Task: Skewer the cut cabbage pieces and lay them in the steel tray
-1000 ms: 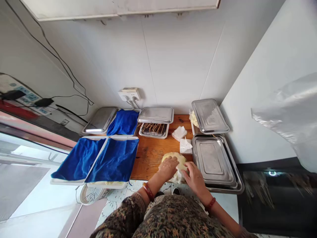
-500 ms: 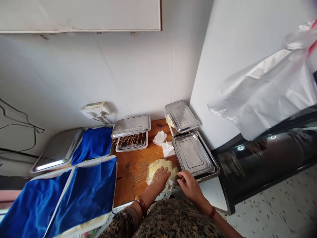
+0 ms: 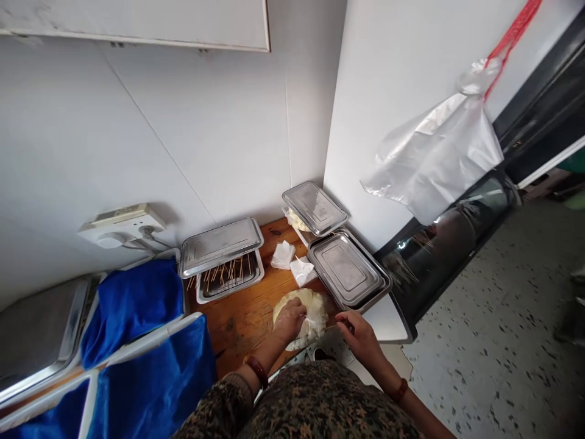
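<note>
A flat, round, pale yellow food [image 3: 284,301] with clear plastic film [image 3: 316,318] over it lies near the front edge of the wooden table [image 3: 242,317]. Above it, my left hand [image 3: 289,319] has its fingers closed in a pinch on the film, which looks bunched and raised beside the fingertips. My right hand [image 3: 359,334] hovers just right of the food, apart from it. Its fingers are curled with thumb and index finger together; whether something small is between them I cannot make out.
White paper squares [image 3: 301,271] lie behind the food. Steel trays [image 3: 350,271] stand at right, and a lidded tray with skewers [image 3: 228,274] at back left. Blue cloths [image 3: 150,378] cover containers at left. A plastic bag [image 3: 439,152] hangs at right.
The view has turned to the right. My left hand has gone from lying spread on the food to pinching the film. My right hand has drawn slightly away from the food.
</note>
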`<state>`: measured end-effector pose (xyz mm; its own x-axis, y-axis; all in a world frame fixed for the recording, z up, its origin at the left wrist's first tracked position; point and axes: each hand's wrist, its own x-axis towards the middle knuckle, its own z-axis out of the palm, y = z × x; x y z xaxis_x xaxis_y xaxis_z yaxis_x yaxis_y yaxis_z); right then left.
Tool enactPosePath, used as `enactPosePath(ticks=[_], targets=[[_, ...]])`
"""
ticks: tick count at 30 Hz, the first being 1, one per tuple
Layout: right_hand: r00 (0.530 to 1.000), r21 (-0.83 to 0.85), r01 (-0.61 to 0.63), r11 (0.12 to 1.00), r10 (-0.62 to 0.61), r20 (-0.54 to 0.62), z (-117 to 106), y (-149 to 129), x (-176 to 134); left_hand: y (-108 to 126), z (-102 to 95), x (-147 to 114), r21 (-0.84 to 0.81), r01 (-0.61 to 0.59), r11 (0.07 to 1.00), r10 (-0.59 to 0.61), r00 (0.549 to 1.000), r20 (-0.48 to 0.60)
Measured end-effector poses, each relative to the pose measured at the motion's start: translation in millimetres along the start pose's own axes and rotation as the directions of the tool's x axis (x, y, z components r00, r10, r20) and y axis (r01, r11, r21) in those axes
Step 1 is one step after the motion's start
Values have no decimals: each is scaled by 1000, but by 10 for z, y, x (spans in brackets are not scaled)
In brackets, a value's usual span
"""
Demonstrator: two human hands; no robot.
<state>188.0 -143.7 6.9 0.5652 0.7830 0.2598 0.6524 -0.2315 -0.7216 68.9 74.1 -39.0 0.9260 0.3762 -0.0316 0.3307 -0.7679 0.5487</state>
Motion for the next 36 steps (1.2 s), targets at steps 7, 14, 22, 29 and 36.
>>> enactPosePath(ticks=[7, 14, 22, 29, 36], targets=[[1000, -185, -19, 983, 22, 18, 288, -424, -95, -377, -236, -127, -137, -77, 988, 72, 997, -40], [934, -413, 231, 881, -82, 347, 1049, -767, 419, -483, -350, -450, -222, -114, 968, 94, 990, -101], [877, -549, 300, 780, 1, 481, 1526, -624, 288, -770, -523, -808, -435, 41, 899, -197, 927, -319], [897, -575, 254, 778, 32, 440, 1527, -573, 141, -1070, -569, -907, -664, 190, 724, -532, 766, -361], [926, -508, 185, 841, 24, 377, 1487, -691, 180, -1010, -532, -975, -812, 231, 536, -634, 745, -207]])
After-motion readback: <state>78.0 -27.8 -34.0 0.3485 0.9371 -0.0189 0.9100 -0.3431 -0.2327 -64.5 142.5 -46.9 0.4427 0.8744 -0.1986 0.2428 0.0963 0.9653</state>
